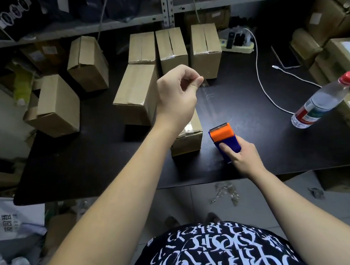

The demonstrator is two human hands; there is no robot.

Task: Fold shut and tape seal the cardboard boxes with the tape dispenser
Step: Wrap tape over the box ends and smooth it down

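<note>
Roughly midway, I judged: four brown cardboard boxes (172, 47) stood taped at the black table (87, 166) rear, two leftward boxes (57, 105) looked unsealed, the left hand (176, 93) pinched clear tape (206, 101) stretching from the orange-and-blue tape dispenser (223, 137) gripped by the right hand (241, 155) beside the nearest box (188, 137).

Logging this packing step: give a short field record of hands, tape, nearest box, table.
left hand: raised, pinching the end of a clear tape strip
right hand: gripping the orange-and-blue plastic tape dispenser
tape: stretched between dispenser and left hand
nearest box: brown cardboard box beside dispenser, partly behind left forearm
table: black tabletop
</note>
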